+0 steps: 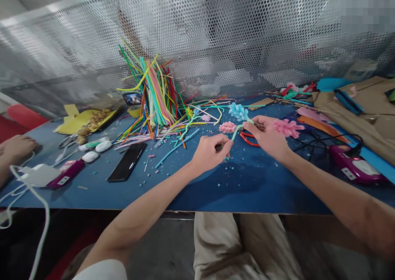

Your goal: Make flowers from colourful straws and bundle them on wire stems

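Note:
My left hand [211,152] pinches the lower end of a light green pipe cleaner stem [236,132] above the table. The upper part of that stem runs to my right hand [265,138], whose thumb and fingers are closed on it. A fluffy blue pipe cleaner flower [238,111] stands out above my right fingertips. One pink pipe cleaner flower [227,127] shows left of the stem, and another pink flower [288,128] sticks out to the right behind my right hand. Which stems join which flowers is partly hidden by my fingers. Red-handled scissors [249,140] lie beneath my hands.
A big bunch of coloured pipe cleaners [157,94] stands at the back. A black phone [127,162], purple power strips [354,164] and white cables lie about. Small clippings dot the blue table [197,189]. Another person's hand [18,148] rests at far left. Perforated metal [247,37] borders the rear.

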The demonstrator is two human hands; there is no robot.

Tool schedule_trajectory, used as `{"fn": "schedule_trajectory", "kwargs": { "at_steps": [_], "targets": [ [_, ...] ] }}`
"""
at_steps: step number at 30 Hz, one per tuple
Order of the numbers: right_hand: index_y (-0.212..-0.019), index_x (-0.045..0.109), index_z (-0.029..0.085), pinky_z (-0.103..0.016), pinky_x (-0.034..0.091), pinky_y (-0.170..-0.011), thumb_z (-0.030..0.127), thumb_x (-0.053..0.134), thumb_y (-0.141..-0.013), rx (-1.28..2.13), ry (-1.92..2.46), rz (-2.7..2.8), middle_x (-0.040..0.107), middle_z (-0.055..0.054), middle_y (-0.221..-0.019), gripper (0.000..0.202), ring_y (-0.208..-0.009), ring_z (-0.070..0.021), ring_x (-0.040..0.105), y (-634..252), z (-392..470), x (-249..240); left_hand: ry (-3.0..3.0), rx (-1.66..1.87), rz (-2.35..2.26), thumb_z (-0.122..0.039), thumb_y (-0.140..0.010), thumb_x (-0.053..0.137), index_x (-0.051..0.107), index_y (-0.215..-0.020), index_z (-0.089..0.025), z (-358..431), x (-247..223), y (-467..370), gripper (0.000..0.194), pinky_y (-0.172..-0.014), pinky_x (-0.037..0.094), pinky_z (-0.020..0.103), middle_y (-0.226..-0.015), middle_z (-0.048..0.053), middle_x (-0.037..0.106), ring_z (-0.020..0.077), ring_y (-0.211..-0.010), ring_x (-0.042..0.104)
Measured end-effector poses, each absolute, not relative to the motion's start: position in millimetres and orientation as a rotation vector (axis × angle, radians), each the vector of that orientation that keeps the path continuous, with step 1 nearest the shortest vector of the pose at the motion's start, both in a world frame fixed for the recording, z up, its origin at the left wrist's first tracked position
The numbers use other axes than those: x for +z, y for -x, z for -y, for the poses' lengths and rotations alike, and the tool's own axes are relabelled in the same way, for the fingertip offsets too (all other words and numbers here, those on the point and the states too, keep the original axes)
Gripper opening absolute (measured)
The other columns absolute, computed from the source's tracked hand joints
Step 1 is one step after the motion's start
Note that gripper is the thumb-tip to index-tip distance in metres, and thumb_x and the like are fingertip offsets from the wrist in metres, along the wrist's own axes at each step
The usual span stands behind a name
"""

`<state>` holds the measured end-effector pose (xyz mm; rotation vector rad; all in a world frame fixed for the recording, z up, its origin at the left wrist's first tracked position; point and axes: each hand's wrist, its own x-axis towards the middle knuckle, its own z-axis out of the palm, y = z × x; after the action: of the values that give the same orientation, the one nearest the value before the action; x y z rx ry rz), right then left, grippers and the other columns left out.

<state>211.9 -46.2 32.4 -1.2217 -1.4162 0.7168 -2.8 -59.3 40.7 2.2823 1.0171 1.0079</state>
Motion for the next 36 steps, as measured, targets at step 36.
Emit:
{"fn": "schedule_trajectory", "kwargs": {
  "at_steps": [36],
  "targets": [
    [-0.067,0.059,0.021,-0.027,0.026,-0.048,0.044,0.072,-0.085,0.844,0.994,1.320,0.044,0.004,-0.055,0.032,-0.051,-0.0098,0.034,-201.8,58.9,37.4,-2.291,0.937,-0.938,-0.035,-0.099,0.054,0.070,-0.083,-0.018,57.9,27.8,-3.9,0.029,-0.053,0.037,0.021,-0.068,-0.002,0.073,0.0061,-0.046,0.047]
  ]
}}
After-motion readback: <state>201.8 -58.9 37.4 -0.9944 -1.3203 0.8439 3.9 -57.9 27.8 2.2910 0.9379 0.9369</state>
